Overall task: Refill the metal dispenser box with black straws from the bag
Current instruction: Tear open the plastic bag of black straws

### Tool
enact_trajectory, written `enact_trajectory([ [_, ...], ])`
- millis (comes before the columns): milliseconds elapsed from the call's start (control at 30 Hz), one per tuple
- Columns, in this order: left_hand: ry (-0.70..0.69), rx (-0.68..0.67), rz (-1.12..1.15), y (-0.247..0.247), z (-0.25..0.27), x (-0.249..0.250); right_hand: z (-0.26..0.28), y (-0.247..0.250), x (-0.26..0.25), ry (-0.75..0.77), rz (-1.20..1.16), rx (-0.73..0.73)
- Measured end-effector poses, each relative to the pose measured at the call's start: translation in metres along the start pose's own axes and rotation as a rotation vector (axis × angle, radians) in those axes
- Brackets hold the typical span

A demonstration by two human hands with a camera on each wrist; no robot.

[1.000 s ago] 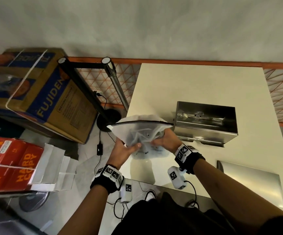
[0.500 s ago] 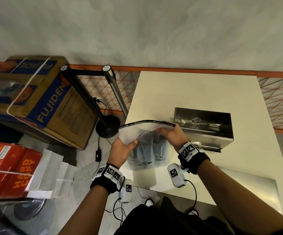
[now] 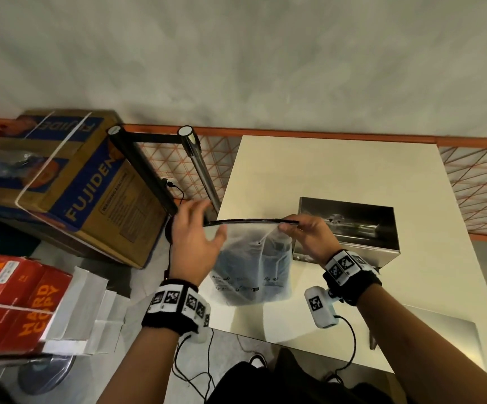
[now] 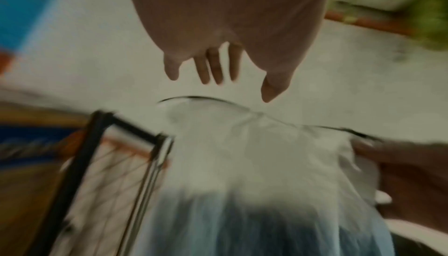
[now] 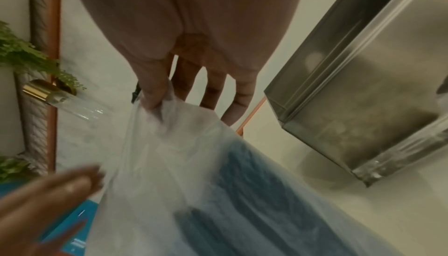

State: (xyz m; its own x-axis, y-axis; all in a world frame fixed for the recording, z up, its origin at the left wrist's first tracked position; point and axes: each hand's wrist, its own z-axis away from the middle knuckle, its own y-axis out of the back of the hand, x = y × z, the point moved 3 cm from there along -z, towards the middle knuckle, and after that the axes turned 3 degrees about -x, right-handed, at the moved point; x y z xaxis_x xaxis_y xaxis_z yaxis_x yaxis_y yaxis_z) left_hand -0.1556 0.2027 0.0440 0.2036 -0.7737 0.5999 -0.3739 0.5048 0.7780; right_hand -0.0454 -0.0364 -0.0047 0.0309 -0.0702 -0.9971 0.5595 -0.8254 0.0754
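A translucent plastic bag [image 3: 254,263] with a black strip along its top hangs upright over the table's left front edge. Black straws [image 3: 274,258] fill its lower part. My right hand [image 3: 287,225] pinches the bag's top right corner [image 5: 157,104]. By the bag's top left end my left hand [image 3: 204,225] is spread, with straight fingers [image 4: 213,68] that hold nothing; the bag [image 4: 242,164] lies just below them. The metal dispenser box [image 3: 350,225] stands open-topped on the table, directly right of my right hand, also seen as the dispenser box [image 5: 363,87].
The cream table [image 3: 323,164] has bare room behind the box. A flat metal lid [image 3: 440,330] lies at its front right. Two stanchion posts [image 3: 201,170], a cardboard box [image 3: 84,185] and red paper packs [image 3: 17,301] stand on the floor to the left.
My left hand has let go of the bag's left side and spread its fingers. The bag has risen and now hangs from my right hand, its top edge drawn out straight.
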Motion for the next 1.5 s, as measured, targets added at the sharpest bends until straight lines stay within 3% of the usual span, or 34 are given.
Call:
enact_trajectory([
  [100,-0.211,-0.241,-0.054,-0.026,-0.011,0.035,-0.001,0.0,-0.004,0.002,0.036,-0.041],
  [200,-0.353,-0.346,-0.082,-0.051,-0.015,0.057,-0.001,0.003,-0.007,0.015,0.151,-0.054],
  [300,-0.4,-0.343,-0.066,-0.059,-0.017,0.067,-0.001,0.008,-0.014,0.072,0.423,-0.074],
  [433,-0.454,-0.337,-0.048,-0.056,-0.014,0.075,0.0,0.013,-0.029,0.279,0.75,-0.087],
  [600,-0.507,-0.326,-0.001,-0.055,-0.01,0.081,-0.007,0.015,-0.026,0.229,1.067,-0.102],
  [767,-0.531,-0.312,0.02,-0.055,-0.009,0.083,0.001,0.012,-0.035,0.297,1.068,-0.085],
  [1033,-0.59,-0.256,-0.135,-0.061,-0.004,0.081,0.011,0.01,-0.035,0.328,1.019,-0.072],
  [1500,-0.521,-0.207,-0.168,-0.048,-0.002,0.052,0.019,0.019,-0.029,0.305,0.979,-0.095],
])
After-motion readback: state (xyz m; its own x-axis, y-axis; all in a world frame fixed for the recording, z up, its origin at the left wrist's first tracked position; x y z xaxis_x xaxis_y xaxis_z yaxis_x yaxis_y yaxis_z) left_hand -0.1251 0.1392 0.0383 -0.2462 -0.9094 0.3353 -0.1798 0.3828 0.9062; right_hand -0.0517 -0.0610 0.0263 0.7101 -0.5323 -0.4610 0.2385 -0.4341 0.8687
